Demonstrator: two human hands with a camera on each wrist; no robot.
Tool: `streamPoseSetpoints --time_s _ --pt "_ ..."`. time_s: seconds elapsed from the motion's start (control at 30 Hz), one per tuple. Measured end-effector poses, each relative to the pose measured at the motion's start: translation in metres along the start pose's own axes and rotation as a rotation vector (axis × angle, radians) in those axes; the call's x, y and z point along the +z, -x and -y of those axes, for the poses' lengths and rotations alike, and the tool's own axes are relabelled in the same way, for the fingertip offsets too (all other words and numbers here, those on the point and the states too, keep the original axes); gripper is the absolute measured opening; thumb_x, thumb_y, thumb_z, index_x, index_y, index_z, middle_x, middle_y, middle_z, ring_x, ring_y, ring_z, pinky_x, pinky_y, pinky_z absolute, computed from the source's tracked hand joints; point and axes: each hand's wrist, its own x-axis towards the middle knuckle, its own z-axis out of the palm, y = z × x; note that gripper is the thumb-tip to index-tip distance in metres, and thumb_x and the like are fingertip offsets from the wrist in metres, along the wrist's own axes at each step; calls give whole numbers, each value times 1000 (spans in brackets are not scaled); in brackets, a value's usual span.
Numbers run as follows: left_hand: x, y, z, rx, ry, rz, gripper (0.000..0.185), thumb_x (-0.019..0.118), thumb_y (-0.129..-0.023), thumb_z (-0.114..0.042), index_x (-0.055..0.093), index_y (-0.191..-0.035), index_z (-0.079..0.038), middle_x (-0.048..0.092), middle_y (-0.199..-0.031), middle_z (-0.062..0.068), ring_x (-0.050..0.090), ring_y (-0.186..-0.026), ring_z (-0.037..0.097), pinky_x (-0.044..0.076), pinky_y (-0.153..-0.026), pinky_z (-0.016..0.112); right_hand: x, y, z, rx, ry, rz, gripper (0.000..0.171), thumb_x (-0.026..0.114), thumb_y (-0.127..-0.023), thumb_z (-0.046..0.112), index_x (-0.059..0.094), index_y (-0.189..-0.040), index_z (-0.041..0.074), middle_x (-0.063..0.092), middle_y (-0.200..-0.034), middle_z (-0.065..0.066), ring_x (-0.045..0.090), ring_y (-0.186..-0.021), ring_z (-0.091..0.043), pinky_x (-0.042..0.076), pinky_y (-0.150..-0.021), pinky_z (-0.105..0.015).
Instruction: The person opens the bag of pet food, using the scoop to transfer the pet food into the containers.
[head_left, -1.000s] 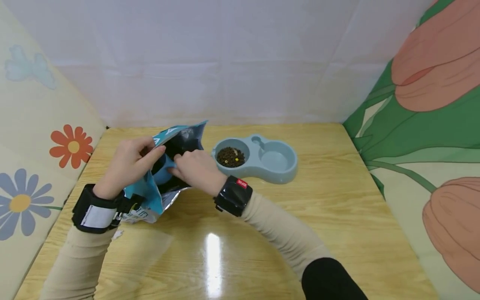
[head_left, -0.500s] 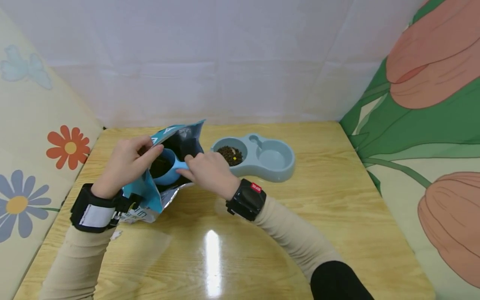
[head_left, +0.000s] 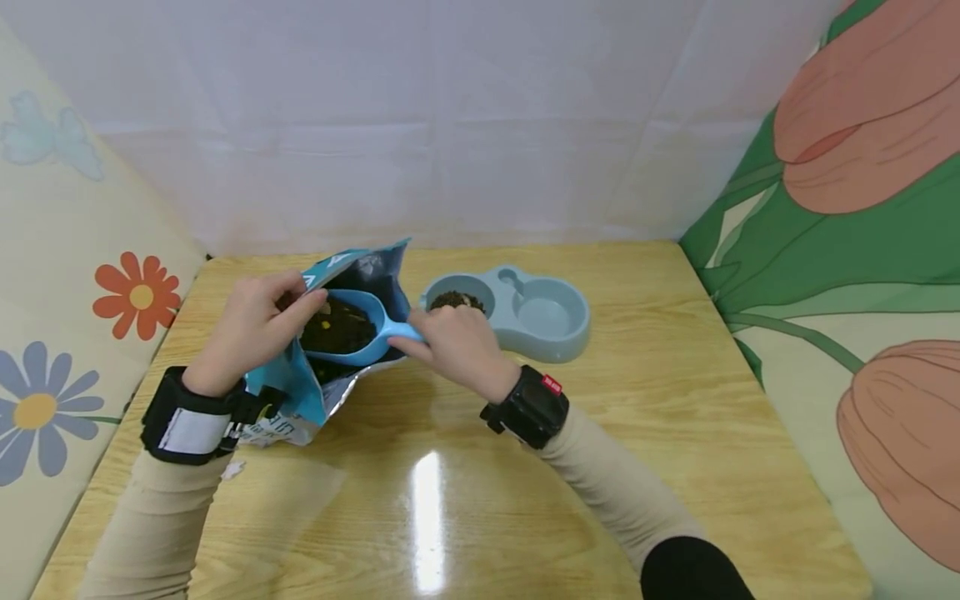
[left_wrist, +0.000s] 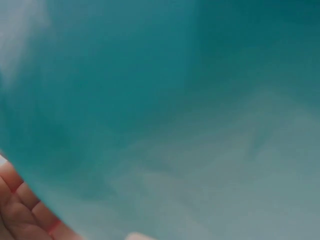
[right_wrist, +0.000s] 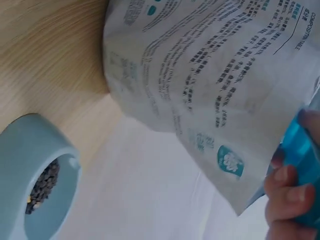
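Observation:
My left hand (head_left: pixel 251 329) pinches the left edge of an upright teal and white pet food bag (head_left: pixel 288 392), its silver-lined mouth wide. In the left wrist view the bag (left_wrist: pixel 150 100) fills nearly everything, with part of the hand low at left. My right hand (head_left: pixel 461 346) grips the handle of a light blue scoop (head_left: pixel 381 321), which is filled with dark brown kibble and sits in the bag's mouth. Curled fingers (right_wrist: pixel 287 195) show beside the bag's printed side (right_wrist: pixel 200 75) in the right wrist view.
A grey-blue double pet bowl (head_left: pixel 517 333) stands right of the bag, behind my right hand. Brown kibble (head_left: pixel 456 300) lies in its left hollow. A small white scrap (head_left: pixel 233 470) is on the wooden table (head_left: pixel 600 500). A white cloth (head_left: pixel 450 125) hangs behind.
My right hand has drawn the scoop up and rightward from inside the bag, bringing its heap of kibble into sight. My left hand stays on the bag's edge.

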Motion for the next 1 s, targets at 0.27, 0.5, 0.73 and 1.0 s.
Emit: streamPoseSetpoints --time_s 0.27,0.5,0.73,1.0 --pt "-1 0 1 -7 -3 -3 24 62 -84 -6 48 -64 -7 33 -52 -3 32 -45 9 23 -43 25 2 10 -7 -33 -29 -64 29 58 -87 38 50 -73 13 20 -52 5 21 -42 -9 11 -48 -24" --pt "-1 0 2 -9 -10 -3 27 62 -84 -6 47 -62 -8 32 -52 -4 32 -44 10 23 -43 25 0 15 -10 -13 -62 -65 25 60 -86 35 58 -82 11 28 -53 5 27 -42 -8 15 -46 -22" --pt "-2 0 1 -11 -23 7 26 62 -84 -7 47 -63 -9 32 -51 -3 31 -44 9 24 -44 26 -8 21 -18 -33 -76 -93 26 61 -85 31 48 -74 12 25 -55 4 23 -45 -9 13 -49 -24" --pt "-3 -1 1 0 -15 15 27 61 -85 -7 46 -63 -9 31 -51 -3 30 -43 9 23 -44 26 -21 27 -22 -62 -92 -95 27 58 -87 34 47 -74 13 27 -56 4 22 -47 -9 13 -50 -24"
